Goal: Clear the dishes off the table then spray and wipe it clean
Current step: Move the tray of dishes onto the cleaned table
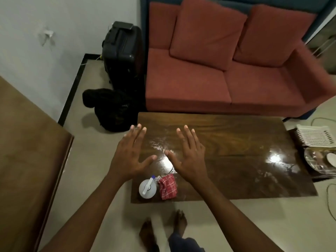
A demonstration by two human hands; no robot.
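View from above, looking down at a dark wooden table [236,160] with a glossy top that shows pale wet streaks and two bright reflections of light. Both of the person's bare arms reach forward over its near left part. The left hand [131,155] and the right hand [189,157] are side by side, palms down, fingers straight and spread wide, thumbs pointing toward each other without touching. Neither hand holds anything. Whether they rest on the wood or float just above it cannot be told.

Under the wrists, at the table's near left corner, stands a grey spray bottle [147,188] seen from the top, with a white nozzle. Just beside it on the right lies a crumpled red checked cloth [167,186].

Off the table's right end, on a lower dark surface, sit a steel plate [312,160] with blurred dishes on it and, behind it, a white plastic basket [315,135].

Beyond the table is a red sofa [227,79]. To its left stand a black suitcase [121,55] and a black bag [109,108] on the floor. The person's bare feet [180,222] show at the bottom.
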